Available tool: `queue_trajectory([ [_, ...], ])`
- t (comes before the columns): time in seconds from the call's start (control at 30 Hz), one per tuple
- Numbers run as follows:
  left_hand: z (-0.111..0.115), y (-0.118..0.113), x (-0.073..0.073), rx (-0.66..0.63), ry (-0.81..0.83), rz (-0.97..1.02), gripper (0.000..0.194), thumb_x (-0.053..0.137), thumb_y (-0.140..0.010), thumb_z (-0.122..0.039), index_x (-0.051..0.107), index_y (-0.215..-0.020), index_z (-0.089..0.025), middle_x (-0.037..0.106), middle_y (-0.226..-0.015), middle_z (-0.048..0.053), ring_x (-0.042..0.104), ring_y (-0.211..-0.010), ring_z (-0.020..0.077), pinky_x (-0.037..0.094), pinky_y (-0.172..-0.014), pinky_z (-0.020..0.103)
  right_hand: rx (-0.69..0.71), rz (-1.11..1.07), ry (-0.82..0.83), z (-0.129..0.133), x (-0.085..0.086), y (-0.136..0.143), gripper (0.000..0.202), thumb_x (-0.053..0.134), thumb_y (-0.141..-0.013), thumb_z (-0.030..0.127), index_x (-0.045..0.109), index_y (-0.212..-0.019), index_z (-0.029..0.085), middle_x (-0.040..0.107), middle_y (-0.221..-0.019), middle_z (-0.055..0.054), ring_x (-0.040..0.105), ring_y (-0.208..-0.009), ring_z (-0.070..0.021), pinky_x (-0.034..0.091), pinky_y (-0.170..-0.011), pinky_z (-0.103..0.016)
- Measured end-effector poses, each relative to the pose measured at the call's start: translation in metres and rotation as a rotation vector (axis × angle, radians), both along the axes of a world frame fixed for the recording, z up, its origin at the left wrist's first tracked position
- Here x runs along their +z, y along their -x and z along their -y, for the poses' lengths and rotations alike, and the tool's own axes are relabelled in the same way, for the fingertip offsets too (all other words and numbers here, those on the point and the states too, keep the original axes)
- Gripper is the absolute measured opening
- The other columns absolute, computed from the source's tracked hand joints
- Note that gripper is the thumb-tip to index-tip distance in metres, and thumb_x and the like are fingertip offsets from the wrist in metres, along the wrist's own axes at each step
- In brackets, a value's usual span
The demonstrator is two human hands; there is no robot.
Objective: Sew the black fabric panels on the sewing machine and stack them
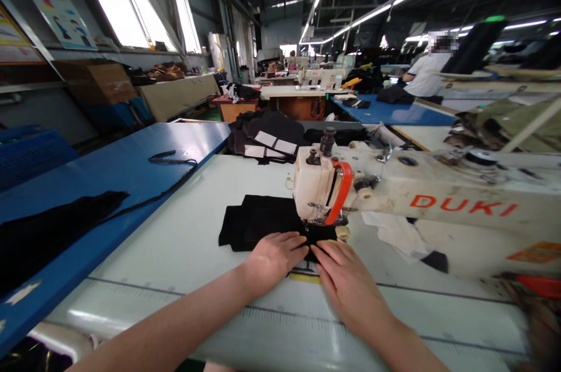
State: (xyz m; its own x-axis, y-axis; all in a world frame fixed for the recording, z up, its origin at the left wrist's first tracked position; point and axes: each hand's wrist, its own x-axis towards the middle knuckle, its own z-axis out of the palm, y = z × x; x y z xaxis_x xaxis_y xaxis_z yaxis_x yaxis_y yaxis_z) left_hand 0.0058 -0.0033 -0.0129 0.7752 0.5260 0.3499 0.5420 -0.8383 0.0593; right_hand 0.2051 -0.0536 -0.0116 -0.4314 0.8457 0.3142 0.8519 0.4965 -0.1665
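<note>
A piece of black fabric (267, 217) lies flat on the pale sewing table (184, 232), its right end beneath the head of a sewing machine (319, 185). My left hand (277, 258) rests on the fabric's near edge with its fingers stretched flat toward the right. Close beside it, my right hand (346, 273) presses the fabric's near right corner, fingers extended and lying flat. The fingertips of both hands nearly meet just in front of the needle area. The needle and presser foot are mostly hidden by the machine head and its orange guard (340, 192).
Dark fabric pieces with white labels (276, 143) are piled behind the table. On the left, a blue table (175, 144) holds black cloth (56, 226) and a thin strip. White scraps (392, 232) lie under the machine arm. A person (427, 74) in white works at the back right.
</note>
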Motion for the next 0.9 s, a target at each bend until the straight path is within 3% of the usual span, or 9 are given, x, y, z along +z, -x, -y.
queue_trajectory([
  [0.9, -0.0018, 0.0013, -0.0058, -0.005, -0.008, 0.025, 0.025, 0.043, -0.094, -0.021, 0.060, -0.112, -0.019, 0.062, -0.119, 0.006, 0.056, -0.114, 0.0205, 0.050, -0.092, 0.036, -0.026, 0.024, -0.017, 0.0016, 0.0086, 0.0043, 0.032, 0.042, -0.090, 0.019, 0.057, -0.118, 0.016, 0.057, -0.113, -0.009, 0.049, -0.107, -0.0218, 0.037, -0.102, -0.043],
])
